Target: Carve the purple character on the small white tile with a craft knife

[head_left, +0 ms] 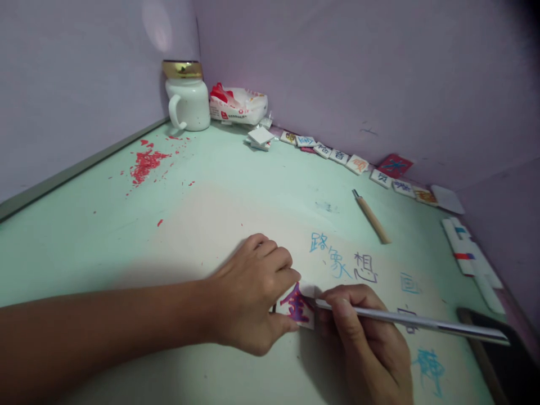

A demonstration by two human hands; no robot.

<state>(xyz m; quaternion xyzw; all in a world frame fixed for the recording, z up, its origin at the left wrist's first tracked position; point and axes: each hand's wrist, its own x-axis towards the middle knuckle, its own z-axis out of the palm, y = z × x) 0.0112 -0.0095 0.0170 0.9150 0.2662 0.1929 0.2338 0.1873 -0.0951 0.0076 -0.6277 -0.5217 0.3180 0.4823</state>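
My left hand [257, 287] grips the left side of a small white tile [307, 322] between thumb and fingers. A purple and red character is drawn on the tile's face. My right hand [363, 332] pinches a long silver carving knife [413, 320], whose tip touches or hovers at the tile's upper right edge. The knife's shaft stretches away to the right over the table. Both hands are close together, low in the middle of the view. Part of the tile is hidden under my left fingers.
A wooden-handled chisel [373, 218] lies behind my right hand. Red shavings [147, 163], a white mug [189, 101] and a tissue pack [239, 106] are at the back left. Character tiles [340, 156] line the wall; white markers [468, 259] and a dark device [502, 349] are right.
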